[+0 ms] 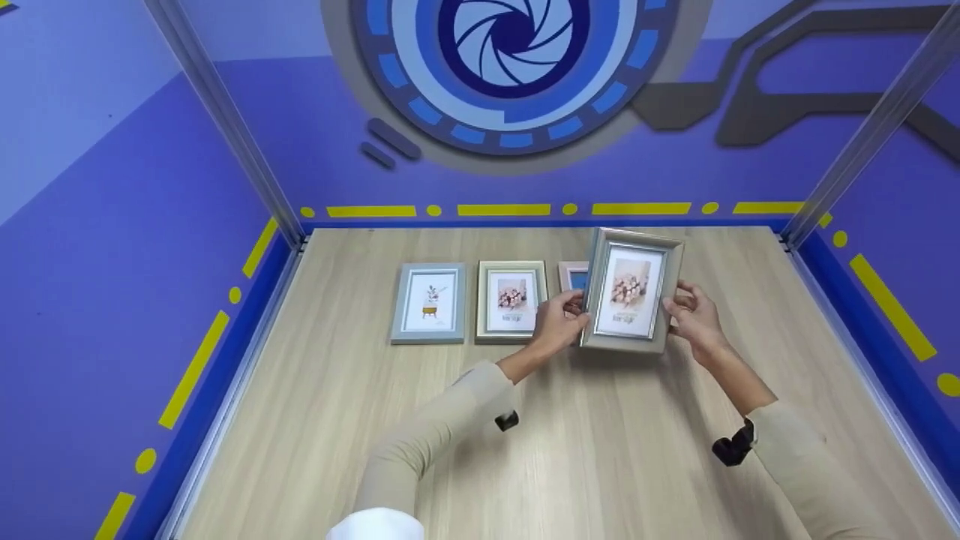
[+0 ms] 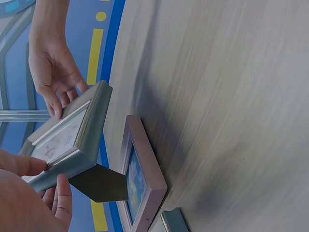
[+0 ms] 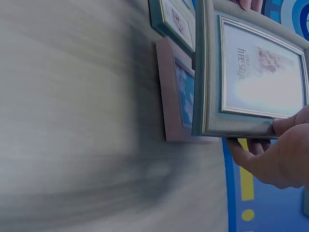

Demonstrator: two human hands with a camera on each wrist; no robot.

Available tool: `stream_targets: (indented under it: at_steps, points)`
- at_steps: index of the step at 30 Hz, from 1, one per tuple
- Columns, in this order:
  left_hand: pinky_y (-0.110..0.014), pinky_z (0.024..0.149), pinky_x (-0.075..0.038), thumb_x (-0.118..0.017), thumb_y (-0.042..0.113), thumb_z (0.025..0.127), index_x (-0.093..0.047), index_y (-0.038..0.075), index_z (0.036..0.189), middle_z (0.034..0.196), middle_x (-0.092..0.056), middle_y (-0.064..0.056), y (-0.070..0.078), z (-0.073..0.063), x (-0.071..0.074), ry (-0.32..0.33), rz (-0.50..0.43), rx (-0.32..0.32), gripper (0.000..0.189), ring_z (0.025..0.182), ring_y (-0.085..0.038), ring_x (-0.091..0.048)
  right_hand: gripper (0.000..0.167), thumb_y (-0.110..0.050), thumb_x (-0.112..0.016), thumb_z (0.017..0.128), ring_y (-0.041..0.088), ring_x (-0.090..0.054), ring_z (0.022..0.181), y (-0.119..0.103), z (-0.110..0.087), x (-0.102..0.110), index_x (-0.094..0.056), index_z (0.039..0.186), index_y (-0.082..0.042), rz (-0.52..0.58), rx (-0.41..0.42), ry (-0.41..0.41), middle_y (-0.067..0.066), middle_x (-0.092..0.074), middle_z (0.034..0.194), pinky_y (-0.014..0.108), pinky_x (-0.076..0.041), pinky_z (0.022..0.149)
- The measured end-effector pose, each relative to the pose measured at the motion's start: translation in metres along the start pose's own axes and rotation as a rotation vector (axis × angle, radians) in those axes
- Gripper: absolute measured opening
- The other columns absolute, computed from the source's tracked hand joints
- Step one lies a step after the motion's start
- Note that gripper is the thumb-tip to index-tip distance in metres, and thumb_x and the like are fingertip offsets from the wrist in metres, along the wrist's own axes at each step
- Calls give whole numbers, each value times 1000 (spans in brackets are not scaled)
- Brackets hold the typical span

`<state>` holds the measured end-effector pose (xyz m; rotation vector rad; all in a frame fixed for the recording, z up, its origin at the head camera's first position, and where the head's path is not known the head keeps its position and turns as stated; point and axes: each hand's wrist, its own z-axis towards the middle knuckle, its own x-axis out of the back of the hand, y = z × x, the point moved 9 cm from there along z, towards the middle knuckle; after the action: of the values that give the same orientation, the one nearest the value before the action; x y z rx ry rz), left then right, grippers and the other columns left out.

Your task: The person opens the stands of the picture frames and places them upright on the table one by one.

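Observation:
Both hands hold a champagne-silver picture frame with a flower-bouquet print, raised above the table and tilted back. My left hand pinches its left edge, thumb on the front. At the right edge, my right hand grips it likewise, its thumb on the front border in the right wrist view. A dark stand flap juts from the frame's back in the left wrist view. Behind the held frame, a pink picture frame with a blue picture lies on the table, mostly hidden in the head view.
On the wooden table, a similar champagne frame lies left of the pink one. Farther left lies a light blue frame with a plant print. Blue-purple panels enclose the table at the back and sides.

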<state>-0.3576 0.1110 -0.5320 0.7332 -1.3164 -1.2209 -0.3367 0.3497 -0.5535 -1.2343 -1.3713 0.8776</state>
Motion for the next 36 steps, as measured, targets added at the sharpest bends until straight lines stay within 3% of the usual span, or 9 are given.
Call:
stream_targets:
  at_steps: [2, 8, 14, 19, 24, 30, 33, 36]
  points:
    - [-21, 78, -56, -70, -4, 84, -71, -5, 120, 97, -75, -17, -1, 4, -4, 13, 30, -4, 36, 83, -13, -67, 60, -13, -49, 107, -3, -57, 98, -2, 0, 7, -22, 159, 1, -46, 30, 21, 22, -49, 141, 25, -59, 83]
    - [-23, 82, -56, -71, -4, 84, -72, -1, 122, 101, -77, -15, -1, 14, -18, 41, 102, -8, 39, 93, -25, -73, 59, -9, -54, 104, -4, -60, 91, 0, 1, 25, -27, 156, 1, -88, 46, 85, 18, -56, 131, 29, -62, 81]
    - [-33, 89, -57, -68, -4, 85, -71, 1, 122, 105, -78, -13, -1, 26, -37, 47, 111, -4, 37, 96, -24, -73, 56, -7, -54, 104, -5, -60, 86, -2, -1, 42, -31, 154, 1, -132, 61, 189, 29, -54, 138, 25, -62, 74]
    - [-39, 94, -56, -63, -6, 87, -65, 1, 123, 110, -75, -15, 3, 34, -53, 48, 41, 3, 36, 102, -28, -71, 55, -8, -52, 105, -2, -60, 90, -3, -1, 57, -30, 155, -2, -147, 60, 286, 28, -55, 141, 21, -61, 72]
    - [-43, 101, -54, -58, -11, 87, -62, -1, 122, 117, -71, -18, 5, 37, -69, -3, -43, 0, 37, 111, -31, -67, 53, -8, -52, 105, 1, -62, 92, 4, -2, 71, -33, 155, -5, -145, 56, 376, 25, -58, 138, 17, -58, 68]
    - [-35, 104, -53, -56, -12, 87, -62, 1, 132, 130, -69, -15, 4, 40, -87, -75, -108, 17, 46, 123, -27, -65, 50, -5, -53, 103, -4, -56, 88, 6, -2, 88, -38, 151, -3, -212, 121, 486, 24, -63, 133, 8, -49, 66]
    - [-34, 107, -52, -55, -12, 86, -59, 2, 138, 138, -65, -16, 3, 43, -97, -107, -134, 44, 54, 130, -27, -61, 47, -4, -53, 103, 6, -60, 98, 3, -4, 97, -41, 148, -2, -252, 167, 543, 23, -65, 133, 8, -45, 74]
    - [-39, 111, -50, -57, -13, 85, -57, 4, 143, 144, -60, -17, -1, 46, -108, -139, -137, 86, 60, 134, -31, -58, 47, -3, -53, 103, 21, -62, 112, 3, -6, 104, -41, 148, -2, -266, 189, 579, 22, -65, 134, 18, -47, 88]
